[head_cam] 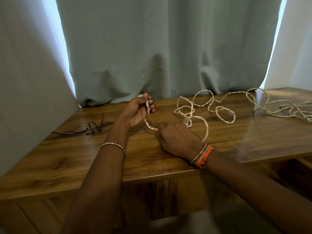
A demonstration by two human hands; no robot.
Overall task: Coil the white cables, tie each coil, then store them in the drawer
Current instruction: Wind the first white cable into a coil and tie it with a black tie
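Our left fingers (151,105) curl round the end of the twisted white cable (199,105), thumb on top, pinching it with the palm turned up and the wrist raised off the wood. Our right fingers (160,132) point down and close on the same cable just below and to the right of the left ones; a short taut length runs between the two grips. The right hand (177,139) lies knuckles up, its wrist resting near the table's front edge, with an orange woven band (205,157) on it; a thin beaded bracelet (113,145) circles the left wrist.

Beyond the right fingers the cable wanders in loose loops across the wooden table (67,157) toward the far right, where a second white cable (290,108) lies in a flatter tangle. Left of the left fingers, well apart, thin dark cords (94,127) lie on the wood.

A pale green curtain (160,48) hangs behind the far edge, touching the tabletop. Bare wood spreads near the front edge on both sides of our forearms.
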